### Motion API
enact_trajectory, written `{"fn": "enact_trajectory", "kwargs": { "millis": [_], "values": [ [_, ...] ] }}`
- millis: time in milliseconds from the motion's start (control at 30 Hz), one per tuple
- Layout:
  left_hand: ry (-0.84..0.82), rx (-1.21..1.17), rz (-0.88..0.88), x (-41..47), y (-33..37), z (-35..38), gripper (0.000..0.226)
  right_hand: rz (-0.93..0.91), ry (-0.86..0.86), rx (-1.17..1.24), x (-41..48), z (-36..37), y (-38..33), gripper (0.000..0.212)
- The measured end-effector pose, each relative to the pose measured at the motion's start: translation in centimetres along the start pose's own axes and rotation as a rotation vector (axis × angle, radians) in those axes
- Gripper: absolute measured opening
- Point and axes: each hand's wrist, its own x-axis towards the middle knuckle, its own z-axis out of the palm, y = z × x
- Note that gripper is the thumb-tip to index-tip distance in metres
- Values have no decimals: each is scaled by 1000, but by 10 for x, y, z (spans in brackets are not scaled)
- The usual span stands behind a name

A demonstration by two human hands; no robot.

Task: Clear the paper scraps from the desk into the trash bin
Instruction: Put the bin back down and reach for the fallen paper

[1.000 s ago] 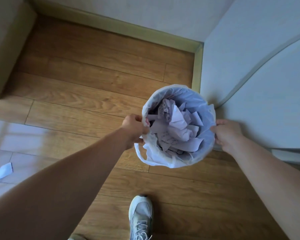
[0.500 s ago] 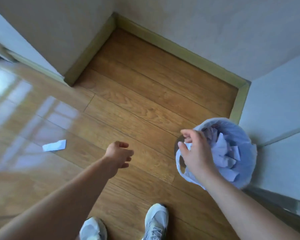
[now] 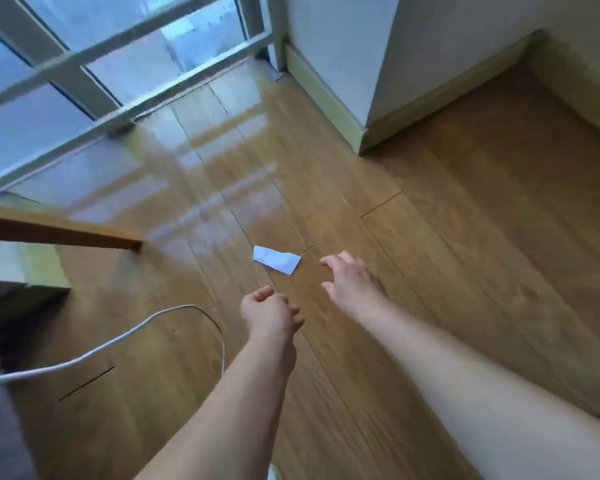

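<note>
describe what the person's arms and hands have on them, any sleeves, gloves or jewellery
Both forearms are bare as far as the frame shows: no sleeves in view. The left hand and right hand wear no gloves. No watch, bracelet or ring can be seen, though motion blur could hide something small.

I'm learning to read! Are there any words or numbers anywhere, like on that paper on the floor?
None can be read.
Paper scrap: looks blank white; the picture is blurred, so any small print would not show.
Floor, white cable, both hands: no writing.
</note>
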Motion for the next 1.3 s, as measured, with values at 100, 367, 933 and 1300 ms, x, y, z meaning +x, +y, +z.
{"fn": "enact_trajectory", "kwargs": {
  "millis": [100, 367, 933, 1300],
  "values": [
    [76, -146, 11, 39, -11, -12, 22, -141, -5, -152, 58, 47, -21, 44],
    [99, -243, -27, 79, -30, -45, 21, -176, 74, -243, 86, 123, -15, 24],
    [-320, 41, -136, -246, -27, 16, 22, 602, 283, 576, -295, -158, 73, 37],
    [-669, 472, -119, -371, -116, 75, 15, 1054, 603, 619, -466, -199, 245, 23]
  ]
}}
